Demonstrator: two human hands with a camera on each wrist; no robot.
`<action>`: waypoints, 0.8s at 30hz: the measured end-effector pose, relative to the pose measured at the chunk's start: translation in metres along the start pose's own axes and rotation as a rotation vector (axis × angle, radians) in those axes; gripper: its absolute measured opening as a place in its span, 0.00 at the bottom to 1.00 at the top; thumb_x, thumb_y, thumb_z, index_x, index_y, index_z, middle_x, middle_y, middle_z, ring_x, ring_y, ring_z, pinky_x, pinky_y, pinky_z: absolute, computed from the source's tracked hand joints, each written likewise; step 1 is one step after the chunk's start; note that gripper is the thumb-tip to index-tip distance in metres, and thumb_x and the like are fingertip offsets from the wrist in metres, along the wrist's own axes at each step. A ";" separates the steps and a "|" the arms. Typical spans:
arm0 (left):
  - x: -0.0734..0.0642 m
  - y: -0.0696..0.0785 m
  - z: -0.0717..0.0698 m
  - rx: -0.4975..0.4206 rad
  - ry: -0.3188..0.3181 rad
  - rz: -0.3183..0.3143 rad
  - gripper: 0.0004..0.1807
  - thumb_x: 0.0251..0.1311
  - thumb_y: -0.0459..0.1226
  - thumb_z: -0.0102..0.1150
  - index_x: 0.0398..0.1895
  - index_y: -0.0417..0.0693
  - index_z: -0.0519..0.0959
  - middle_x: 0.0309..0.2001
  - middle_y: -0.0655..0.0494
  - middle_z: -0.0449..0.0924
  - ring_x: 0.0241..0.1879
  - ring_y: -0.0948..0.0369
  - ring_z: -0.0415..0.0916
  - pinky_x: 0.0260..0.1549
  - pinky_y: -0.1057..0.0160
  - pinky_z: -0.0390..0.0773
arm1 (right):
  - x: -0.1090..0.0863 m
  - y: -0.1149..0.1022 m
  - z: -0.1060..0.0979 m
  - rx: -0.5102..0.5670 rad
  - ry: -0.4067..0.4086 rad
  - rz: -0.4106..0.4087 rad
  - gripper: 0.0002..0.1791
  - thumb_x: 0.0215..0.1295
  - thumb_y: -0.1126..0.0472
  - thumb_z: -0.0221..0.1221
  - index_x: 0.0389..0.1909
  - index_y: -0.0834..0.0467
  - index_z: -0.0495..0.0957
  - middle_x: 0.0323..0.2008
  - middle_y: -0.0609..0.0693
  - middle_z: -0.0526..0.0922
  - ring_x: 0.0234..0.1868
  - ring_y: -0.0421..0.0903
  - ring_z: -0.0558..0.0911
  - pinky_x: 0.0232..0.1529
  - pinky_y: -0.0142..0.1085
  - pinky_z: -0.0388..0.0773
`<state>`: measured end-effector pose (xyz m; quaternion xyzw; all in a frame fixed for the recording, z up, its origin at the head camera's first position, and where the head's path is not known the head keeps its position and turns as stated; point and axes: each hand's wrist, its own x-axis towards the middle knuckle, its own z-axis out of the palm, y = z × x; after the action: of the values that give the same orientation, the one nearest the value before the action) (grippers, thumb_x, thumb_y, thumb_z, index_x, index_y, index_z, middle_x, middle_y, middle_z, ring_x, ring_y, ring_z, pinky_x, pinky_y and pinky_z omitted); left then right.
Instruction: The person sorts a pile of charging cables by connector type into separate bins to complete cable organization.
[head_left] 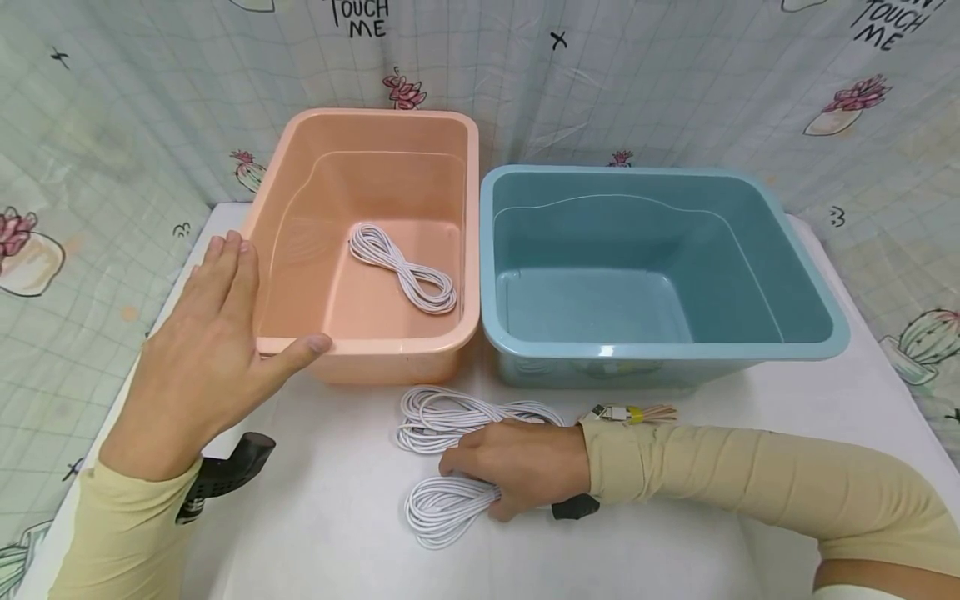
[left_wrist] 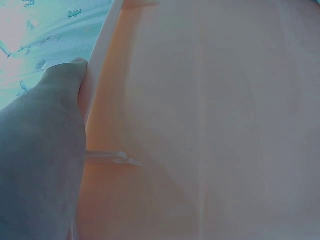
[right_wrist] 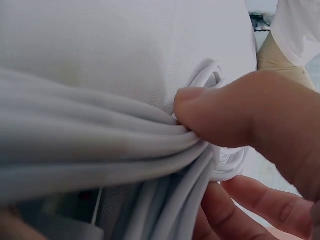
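Observation:
My right hand (head_left: 517,467) pinches a bundle of white cable (head_left: 446,510) at its middle, low over the white table; in the right wrist view the thumb presses on the strands (right_wrist: 100,135) with the fingers beneath. Just behind that hand lies another coiled white cable (head_left: 442,417), partly covered by it. Over at the left, my left hand (head_left: 202,342) rests with straight fingers along the side rim of the peach bin (head_left: 397,346), its thumb over the front rim. Inside that bin sits a figure-eight bundle of white cable (head_left: 405,268).
A blue bin (head_left: 660,350) stands right of the peach one, the two rims nearly meeting. Beside the right forearm lies a cable with a metal plug and yellow tie (head_left: 633,413), partly behind the sleeve. Patterned sheeting (head_left: 555,100) walls the table (head_left: 330,533) at back and sides.

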<state>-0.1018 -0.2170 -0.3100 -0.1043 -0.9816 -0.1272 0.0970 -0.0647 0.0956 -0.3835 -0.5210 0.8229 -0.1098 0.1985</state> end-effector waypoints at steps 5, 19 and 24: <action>0.000 0.000 0.001 -0.002 -0.010 -0.008 0.61 0.55 0.68 0.54 0.77 0.40 0.39 0.79 0.42 0.36 0.79 0.43 0.37 0.70 0.32 0.53 | 0.000 -0.001 -0.002 0.015 0.001 0.003 0.30 0.46 0.59 0.71 0.54 0.50 0.75 0.44 0.40 0.83 0.41 0.31 0.80 0.45 0.23 0.78; 0.000 0.000 -0.001 -0.008 -0.008 0.000 0.62 0.54 0.68 0.54 0.77 0.39 0.40 0.79 0.41 0.37 0.80 0.45 0.36 0.73 0.37 0.50 | 0.002 -0.001 -0.014 0.174 0.006 0.037 0.27 0.46 0.65 0.68 0.51 0.51 0.75 0.27 0.40 0.75 0.28 0.31 0.70 0.32 0.19 0.67; -0.001 0.000 -0.001 -0.008 -0.012 0.001 0.62 0.55 0.68 0.54 0.77 0.38 0.40 0.79 0.41 0.36 0.80 0.45 0.36 0.74 0.38 0.49 | 0.002 -0.001 -0.020 0.236 0.018 0.052 0.28 0.46 0.65 0.69 0.52 0.51 0.75 0.29 0.40 0.77 0.29 0.32 0.73 0.32 0.18 0.70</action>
<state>-0.1009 -0.2175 -0.3087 -0.1057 -0.9816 -0.1307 0.0906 -0.0734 0.0933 -0.3659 -0.4715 0.8191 -0.2055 0.2540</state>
